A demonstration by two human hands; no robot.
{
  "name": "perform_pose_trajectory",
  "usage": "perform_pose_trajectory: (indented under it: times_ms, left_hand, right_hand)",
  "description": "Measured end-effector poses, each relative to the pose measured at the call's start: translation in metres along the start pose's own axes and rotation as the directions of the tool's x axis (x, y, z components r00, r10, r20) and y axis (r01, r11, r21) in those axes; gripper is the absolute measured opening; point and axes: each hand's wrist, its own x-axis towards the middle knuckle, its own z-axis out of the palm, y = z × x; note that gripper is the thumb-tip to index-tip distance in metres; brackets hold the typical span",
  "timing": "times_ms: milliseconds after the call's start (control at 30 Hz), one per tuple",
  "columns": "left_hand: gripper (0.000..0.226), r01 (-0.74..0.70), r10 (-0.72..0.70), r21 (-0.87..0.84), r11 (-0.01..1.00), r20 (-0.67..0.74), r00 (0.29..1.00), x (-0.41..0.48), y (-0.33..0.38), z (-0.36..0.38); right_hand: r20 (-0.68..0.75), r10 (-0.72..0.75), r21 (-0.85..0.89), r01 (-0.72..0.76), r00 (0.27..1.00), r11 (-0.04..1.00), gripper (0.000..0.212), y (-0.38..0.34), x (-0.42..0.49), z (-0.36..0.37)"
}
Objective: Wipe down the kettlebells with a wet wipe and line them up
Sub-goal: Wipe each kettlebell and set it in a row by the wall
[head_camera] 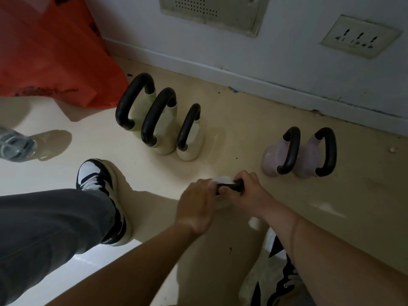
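The held kettlebell (231,187) sits low on the floor (231,111) in front of the crouching person, with only a short stretch of its black grip showing between the two hands; its body is hidden beneath them. The right hand (248,191) is clamped round that grip, and the left hand (195,204) is curled over the wet wipe (223,179), holding it against the same bar.

I'd judge it heavy and rigid, best lifted by the loop, which may be slick where it is damp. The wipe is limp and light.

Three cream kettlebells (164,131) stand in a close row towards the wall (287,40), and two pink kettlebells (309,155) stand side by side to the right. Bare floor lies between the groups. The person's shoe (99,180) is close on the left, and an orange bag (50,51) crowds the far corner.
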Motion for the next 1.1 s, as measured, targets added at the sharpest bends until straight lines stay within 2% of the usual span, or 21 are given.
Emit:
perform_pose_trajectory:
  times_ms: [67,100,133,200,233,300,367,400,467,533,633,700,800,867,933,967,1000,1033,1100]
  left_hand:
    - [0.058,0.093,-0.095,-0.215,0.972,0.002,0.995,0.003,-0.018,0.000]
    - [0.057,0.101,-0.106,-0.193,0.976,-0.014,0.994,0.005,-0.009,0.003]
    - [0.057,0.080,-0.083,-0.082,0.993,-0.022,0.996,0.006,0.009,0.005]
    - [0.058,-0.050,0.064,0.214,0.976,-0.060,0.996,0.002,0.039,0.012]
    - [0.058,-0.116,0.136,0.269,0.956,-0.057,0.989,-0.001,0.044,0.009]
    - [0.056,-0.209,0.214,0.198,0.958,-0.008,0.977,-0.005,0.024,0.000]
    - [0.055,-0.066,0.066,-0.092,0.993,-0.011,0.998,-0.007,-0.011,-0.008]
    - [0.055,0.069,-0.083,-0.194,0.979,-0.067,0.994,-0.006,-0.026,-0.009]
    - [0.054,0.320,-0.377,-0.295,0.900,-0.162,0.912,0.000,-0.038,-0.009]
    - [0.057,0.446,-0.527,-0.387,0.807,-0.130,0.840,0.008,-0.037,-0.008]
    - [0.058,0.527,-0.612,-0.467,0.710,-0.039,0.790,0.017,-0.032,-0.008]
    - [0.056,0.532,-0.666,-0.544,0.649,-0.066,0.743,0.023,-0.033,-0.014]
    - [0.051,0.498,-0.653,-0.559,0.663,-0.105,0.750,0.034,-0.032,-0.025]
    - [0.046,0.529,-0.648,-0.572,0.627,-0.007,0.761,0.041,-0.018,-0.020]
    - [0.045,0.561,-0.647,-0.648,0.515,0.135,0.750,0.048,0.001,-0.007]
    - [0.046,0.537,-0.633,-0.703,0.466,0.159,0.758,0.053,0.009,-0.002]
    - [0.049,0.483,-0.603,-0.726,0.490,0.118,0.789,0.058,0.014,0.004]
    - [0.053,0.392,-0.518,-0.677,0.623,0.018,0.855,0.064,0.015,0.006]
    - [0.057,0.132,-0.201,-0.368,0.920,-0.154,0.967,0.068,0.017,0.002]
  right_hand:
    - [-0.001,-0.014,0.015,0.014,1.000,1.000,0.050,0.000,0.001,0.000]
    - [0.002,-0.012,0.030,0.011,1.000,0.999,0.049,-0.001,0.001,-0.001]
    - [0.006,-0.007,0.041,0.006,1.000,0.999,0.047,-0.001,0.003,-0.002]
    - [0.018,0.005,0.056,-0.006,1.000,0.998,0.043,-0.001,0.003,-0.003]
    - [0.024,0.008,0.053,-0.010,1.000,0.999,0.045,-0.002,0.002,-0.003]
    - [0.029,0.008,0.030,-0.009,1.000,1.000,0.052,-0.003,0.000,-0.003]
    - [0.022,-0.005,-0.002,0.005,1.000,1.000,0.055,-0.004,0.000,-0.004]
    - [0.017,-0.010,-0.009,0.010,1.000,1.000,0.054,-0.004,0.000,-0.004]
    - [-0.001,-0.005,0.003,0.005,1.000,1.000,0.054,-0.005,0.001,-0.004]
    - [-0.028,0.026,0.038,-0.025,0.999,0.999,0.055,-0.008,0.004,-0.001]
    - [-0.063,0.090,0.165,-0.078,0.994,0.983,0.059,-0.020,0.008,0.006]
    - [-0.096,0.140,0.311,-0.104,0.986,0.945,0.062,-0.029,0.008,0.012]
    - [-0.120,0.215,0.422,-0.146,0.969,0.895,0.065,-0.035,0.010,0.018]
    - [-0.106,0.247,0.422,-0.181,0.963,0.888,0.065,-0.035,0.014,0.018]
    - [-0.095,0.269,0.414,-0.207,0.958,0.886,0.063,-0.035,0.017,0.015]
    - [-0.096,0.279,0.421,-0.215,0.955,0.881,0.062,-0.036,0.017,0.015]
    - [-0.105,0.286,0.426,-0.217,0.952,0.878,0.060,-0.035,0.017,0.015]
    - [-0.120,0.297,0.431,-0.220,0.947,0.875,0.058,-0.037,0.016,0.017]
    - [-0.146,0.311,0.453,-0.216,0.939,0.865,0.055,-0.039,0.014,0.021]
